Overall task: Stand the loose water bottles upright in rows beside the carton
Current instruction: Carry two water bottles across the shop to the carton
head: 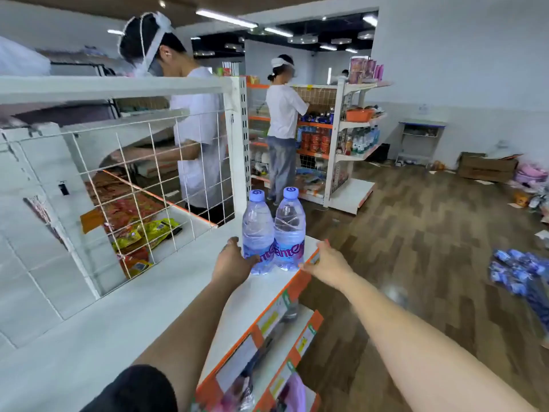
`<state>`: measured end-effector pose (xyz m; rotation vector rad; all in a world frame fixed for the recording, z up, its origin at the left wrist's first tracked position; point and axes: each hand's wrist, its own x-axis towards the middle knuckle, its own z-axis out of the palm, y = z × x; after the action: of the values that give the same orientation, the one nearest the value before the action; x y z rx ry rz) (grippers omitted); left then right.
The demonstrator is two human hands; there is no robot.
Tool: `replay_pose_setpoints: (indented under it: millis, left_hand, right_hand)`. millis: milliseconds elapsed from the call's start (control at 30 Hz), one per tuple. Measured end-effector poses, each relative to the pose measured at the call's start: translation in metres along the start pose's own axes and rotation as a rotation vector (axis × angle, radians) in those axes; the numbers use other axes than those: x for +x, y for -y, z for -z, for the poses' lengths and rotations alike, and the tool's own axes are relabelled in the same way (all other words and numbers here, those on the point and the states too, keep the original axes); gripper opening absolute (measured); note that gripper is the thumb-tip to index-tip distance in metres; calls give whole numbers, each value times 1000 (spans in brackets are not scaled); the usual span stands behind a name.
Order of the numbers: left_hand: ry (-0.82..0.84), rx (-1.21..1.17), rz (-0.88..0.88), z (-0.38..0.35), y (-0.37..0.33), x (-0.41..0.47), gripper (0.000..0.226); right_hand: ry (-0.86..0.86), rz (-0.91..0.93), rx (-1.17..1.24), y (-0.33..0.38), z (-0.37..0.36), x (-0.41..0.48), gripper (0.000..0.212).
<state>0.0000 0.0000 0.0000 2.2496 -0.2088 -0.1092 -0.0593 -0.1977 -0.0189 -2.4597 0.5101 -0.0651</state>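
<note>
Shop floor: wooden floor (416,233) is seen spread out to the right of the white shelf (133,307), whose front edge is trimmed in orange.
Left bottle (258,230): stood upright near the far end of the white shelf, blue cap on, purple label low on the body.
Right bottle (289,230): stood upright on the white shelf too, pressed side by side against the left bottle, nearer the shelf's orange front edge.
Left hand (233,260): laid on the white shelf at the left bottle's base; the fingers are curled behind it and the thumb is wrapped across its front, so the base is gripped.
Right hand (326,263): held over the white shelf's orange edge; the fingers are loosely spread with nothing grasped, and the thumb tip is brought right up to the right bottle's base. Contact cannot be confirmed.
Wire mesh panel (142,185): fixed along the back of the white shelf, with snack packets (148,230) piled behind it.
Two people: one (196,129) is seen behind the white shelf, another (282,120) further beyond its far end at stocked shelving (341,129).
Cardboard box (487,169): left on the floor, well away to the right of the white shelf.
Blue packs (517,269): scattered on the floor, also well to the right of the white shelf.
</note>
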Motion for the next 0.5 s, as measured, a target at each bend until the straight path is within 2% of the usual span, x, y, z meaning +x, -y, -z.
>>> replay_pose_setpoints:
  millis: [167, 233, 333, 367, 433, 500]
  left_hand:
    - [138, -203, -146, -4, 3, 46, 115]
    - [162, -174, -144, -7, 9, 64, 107]
    - [180, -73, -150, 3, -5, 77, 81]
    - [189, -58, -152, 4, -12, 84, 85]
    - [214, -1, -166, 2, -29, 97, 93]
    - [245, 65, -208, -8, -46, 117, 91]
  right_hand:
    - [11, 77, 299, 19, -2, 32, 75]
    - [-28, 117, 360, 24, -11, 48, 75]
    - [-67, 103, 353, 26, -12, 68, 54]
    - [-67, 83, 359, 26, -9, 74, 53]
    - [-78, 65, 383, 24, 0, 87, 63]
    - [-121, 45, 398, 13, 10, 101, 78]
